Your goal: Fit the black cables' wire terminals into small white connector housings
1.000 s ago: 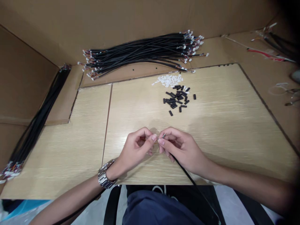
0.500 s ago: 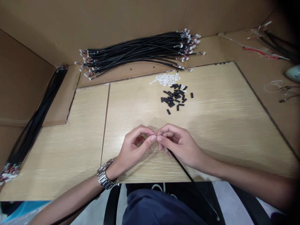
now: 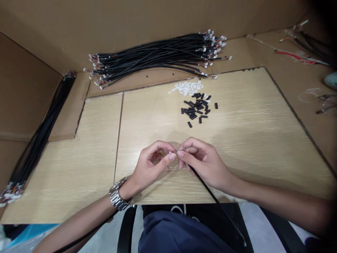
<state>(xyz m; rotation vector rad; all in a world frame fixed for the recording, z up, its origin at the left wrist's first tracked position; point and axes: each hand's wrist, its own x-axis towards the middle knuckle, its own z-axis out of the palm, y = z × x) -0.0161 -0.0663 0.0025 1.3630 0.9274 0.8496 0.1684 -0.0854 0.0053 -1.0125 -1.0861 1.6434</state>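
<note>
My left hand (image 3: 155,160), with a metal watch on its wrist, pinches thumb against forefinger on something too small to make out. My right hand (image 3: 200,158) is closed, its thumb and forefinger pinching the thin wires (image 3: 183,148) at the end of a black cable. The fingertips of both hands almost meet over the table. From below the right hand the black cable (image 3: 207,188) runs down past the table's front edge. Beyond the hands lie a scatter of short black connector housings (image 3: 196,109) and a heap of small white connectors (image 3: 186,88).
A big bundle of black cables (image 3: 158,52) with white plugs lies along the back cardboard. Another cable bundle (image 3: 44,130) slopes down the left side. Cardboard walls (image 3: 147,21) enclose the wooden table (image 3: 263,133). More cables (image 3: 310,45) and a red strip (image 3: 292,56) lie at right.
The right hand has shifted slightly to the right, and a small gap with thin wire shows between the two hands' fingertips. The camera view has moved a little.
</note>
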